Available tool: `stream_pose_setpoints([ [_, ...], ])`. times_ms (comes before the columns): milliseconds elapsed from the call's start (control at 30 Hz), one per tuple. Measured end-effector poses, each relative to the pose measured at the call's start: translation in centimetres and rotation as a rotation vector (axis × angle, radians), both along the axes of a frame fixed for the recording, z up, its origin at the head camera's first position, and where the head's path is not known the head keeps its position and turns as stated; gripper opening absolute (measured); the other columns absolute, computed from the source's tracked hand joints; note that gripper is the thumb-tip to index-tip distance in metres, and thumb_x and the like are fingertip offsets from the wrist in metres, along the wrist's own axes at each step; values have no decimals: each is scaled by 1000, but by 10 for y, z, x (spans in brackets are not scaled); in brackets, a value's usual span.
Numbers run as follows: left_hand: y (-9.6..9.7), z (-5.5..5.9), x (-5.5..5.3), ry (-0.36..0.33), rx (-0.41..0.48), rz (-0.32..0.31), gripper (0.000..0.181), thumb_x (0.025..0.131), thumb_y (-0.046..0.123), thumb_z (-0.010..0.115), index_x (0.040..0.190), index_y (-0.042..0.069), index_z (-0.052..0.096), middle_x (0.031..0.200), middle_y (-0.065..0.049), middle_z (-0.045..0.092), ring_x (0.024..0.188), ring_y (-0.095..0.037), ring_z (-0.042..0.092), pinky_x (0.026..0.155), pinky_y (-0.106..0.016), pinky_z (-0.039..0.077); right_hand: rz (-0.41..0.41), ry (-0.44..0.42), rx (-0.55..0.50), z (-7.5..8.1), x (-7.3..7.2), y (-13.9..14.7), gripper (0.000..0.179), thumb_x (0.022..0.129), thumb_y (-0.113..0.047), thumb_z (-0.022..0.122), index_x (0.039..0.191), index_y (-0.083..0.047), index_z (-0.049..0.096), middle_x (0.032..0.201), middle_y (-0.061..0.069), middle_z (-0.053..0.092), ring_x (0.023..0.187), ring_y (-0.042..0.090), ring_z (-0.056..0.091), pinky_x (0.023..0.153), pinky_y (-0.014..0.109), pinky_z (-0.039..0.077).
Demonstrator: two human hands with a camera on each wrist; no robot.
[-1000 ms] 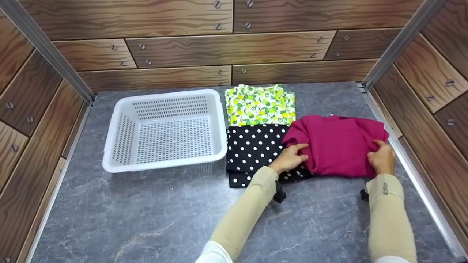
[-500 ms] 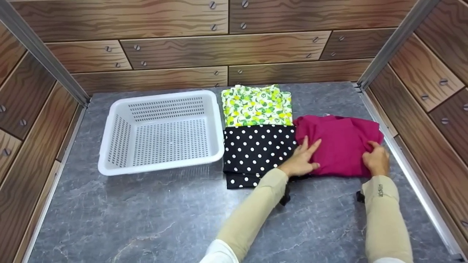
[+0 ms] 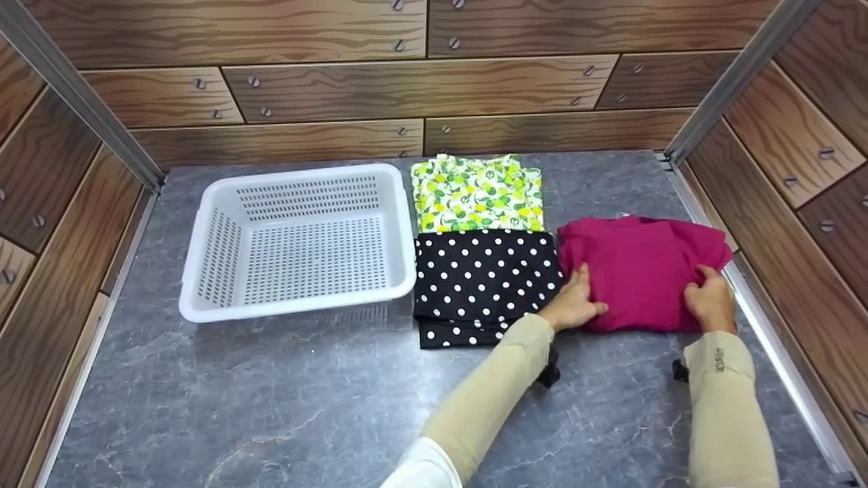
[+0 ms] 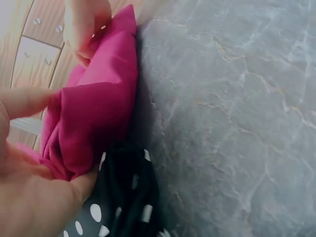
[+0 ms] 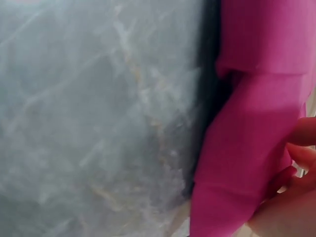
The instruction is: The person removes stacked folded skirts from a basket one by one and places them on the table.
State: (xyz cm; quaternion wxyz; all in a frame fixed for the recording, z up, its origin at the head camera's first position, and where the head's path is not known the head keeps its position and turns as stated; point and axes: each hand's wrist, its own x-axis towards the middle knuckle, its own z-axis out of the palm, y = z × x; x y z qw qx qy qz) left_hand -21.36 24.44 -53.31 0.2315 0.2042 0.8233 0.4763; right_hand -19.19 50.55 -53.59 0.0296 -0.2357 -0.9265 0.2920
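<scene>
A folded magenta cloth lies at the right of the table, its layers bunched at the left end. My left hand grips its left edge; in the left wrist view the cloth sits between the thumb and fingers. At the opposite edge, my right hand pinches the fabric, and the right wrist view shows fingertips against it. Just left of the magenta cloth is a folded black cloth with white polka dots, partly behind my left wrist. Behind that lies a folded lemon-print cloth.
To the left stands a white perforated plastic basket with nothing in it. Wood-patterned walls enclose the grey marbled table at the back and sides. A metal rail runs along the right edge.
The magenta cloth's left side has come off the polka-dot cloth, and the whole cloth sits farther right. My left hand has moved right; its spread fingers have closed on the edge.
</scene>
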Motion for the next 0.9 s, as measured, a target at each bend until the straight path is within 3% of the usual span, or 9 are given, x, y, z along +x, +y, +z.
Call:
stream_pose_setpoints([
  [133, -4, -3, -2, -55, 52, 90, 83, 94, 18, 69, 158, -4, 22, 165, -11, 25, 151, -14, 20, 116, -15, 14, 6, 0, 4, -3, 0, -4, 55, 94, -6, 33, 145, 12, 35, 144, 43, 35, 135, 58, 31, 112, 62, 28],
  [267, -10, 0, -4, -82, 93, 109, 79, 96, 17, 67, 158, -4, 24, 165, -12, 26, 150, -15, 21, 116, -16, 15, 9, 8, 3, -3, -1, -7, 56, 93, -6, 31, 145, 12, 34, 141, 44, 35, 133, 60, 32, 110, 64, 28],
  [433, -25, 11, -9, -95, 81, 121, 74, 97, 17, 66, 158, -1, 27, 163, -9, 32, 148, -16, 29, 117, -19, 20, -23, 24, 7, -4, -1, -10, 55, 94, -6, 32, 145, 11, 36, 143, 44, 32, 135, 59, 29, 113, 62, 26],
  [567, -43, 20, -15, -73, 67, 81, 71, 100, 19, 63, 159, 1, 28, 162, -8, 33, 147, -15, 30, 117, -19, 20, -58, 62, 25, -3, -6, -17, 54, 94, -6, 33, 145, 11, 39, 154, 40, 20, 140, 59, 22, 117, 62, 20],
  [700, -69, 32, -19, 11, 21, 3, 67, 103, 23, 58, 159, 2, 27, 163, -9, 31, 147, -15, 32, 117, -20, 21, -88, 175, 38, -2, -9, -25, 52, 95, -5, 37, 145, 11, 41, 161, 36, 7, 145, 56, 12, 120, 60, 10],
  [800, -96, 44, -19, 97, -2, -56, 62, 105, 23, 55, 158, 3, 31, 148, -16, 52, 112, -17, 63, 108, -24, 40, -97, 260, 55, -3, -10, -31, 51, 97, -6, 42, 145, 11, 41, 162, 35, 4, 149, 52, 4, 122, 55, 3],
  [900, -129, 58, -16, 180, -15, -73, 52, 107, 22, 52, 155, 7, 40, 135, -16, 63, 74, -19, 62, 93, -28, 52, -80, 271, 54, -4, -10, -35, 51, 101, -10, 45, 147, 11, 39, 163, 35, 2, 150, 50, 0, 123, 50, -3],
])
